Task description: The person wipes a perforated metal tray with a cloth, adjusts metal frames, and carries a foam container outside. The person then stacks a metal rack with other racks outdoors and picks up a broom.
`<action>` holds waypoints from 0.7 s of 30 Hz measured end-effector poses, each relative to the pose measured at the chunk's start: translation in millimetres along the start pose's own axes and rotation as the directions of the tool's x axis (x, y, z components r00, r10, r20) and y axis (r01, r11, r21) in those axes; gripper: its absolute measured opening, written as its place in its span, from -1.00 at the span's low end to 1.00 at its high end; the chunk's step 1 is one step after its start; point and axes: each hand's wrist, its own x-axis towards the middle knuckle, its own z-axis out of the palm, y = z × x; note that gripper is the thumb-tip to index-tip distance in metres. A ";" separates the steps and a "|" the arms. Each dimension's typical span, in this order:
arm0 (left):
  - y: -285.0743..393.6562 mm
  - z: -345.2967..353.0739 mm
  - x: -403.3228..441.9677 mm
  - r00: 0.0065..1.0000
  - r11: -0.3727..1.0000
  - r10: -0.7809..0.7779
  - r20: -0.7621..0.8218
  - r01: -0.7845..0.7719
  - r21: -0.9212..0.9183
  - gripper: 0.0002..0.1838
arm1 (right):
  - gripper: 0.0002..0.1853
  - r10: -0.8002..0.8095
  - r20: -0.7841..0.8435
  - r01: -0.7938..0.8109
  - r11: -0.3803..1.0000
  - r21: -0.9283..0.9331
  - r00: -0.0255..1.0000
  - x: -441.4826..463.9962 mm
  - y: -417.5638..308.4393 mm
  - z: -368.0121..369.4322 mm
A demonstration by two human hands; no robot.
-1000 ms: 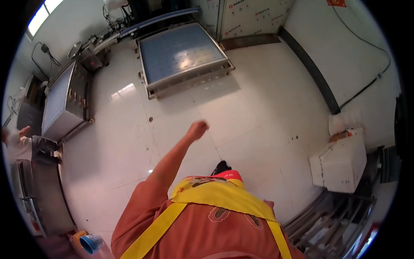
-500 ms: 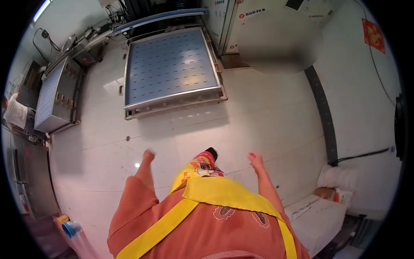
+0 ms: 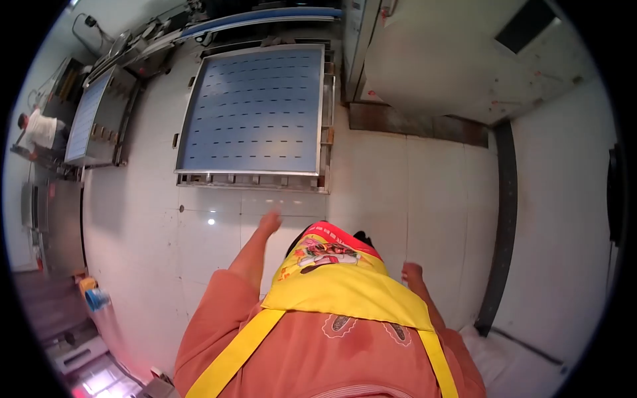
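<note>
From the head camera: a person in a rust-coloured top and a yellow apron (image 3: 345, 295) stands on a pale tiled floor (image 3: 371, 172). Straight ahead is a large, low blue-topped unit (image 3: 255, 113). The left hand (image 3: 270, 221) is out in front, on the near side of the unit and apart from it; the right hand (image 3: 412, 272) is low beside the apron. Neither hand shows anything held. The left is blurred and the right small and partly turned away, so whether the fingers are apart or together, I cannot tell.

The unit looks heavy and rigid, its top probably smooth and slippery under a palm. The metal rim (image 3: 249, 172) would likely give a firmer hold than the flat panel.

The blue surface is nearly square, with rows of short dark slots and a dull sheen. The floor is glossy and reflects a light. The apron is thin-looking cloth, bordered in red with a printed picture.
</note>
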 end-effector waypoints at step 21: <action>214.2 -174.6 300.3 0.941 0.641 -0.319 -0.116 0.124 -0.757 -0.68 | -0.85 0.062 0.598 0.529 0.400 -0.748 0.799 309.5 -589.8 307.8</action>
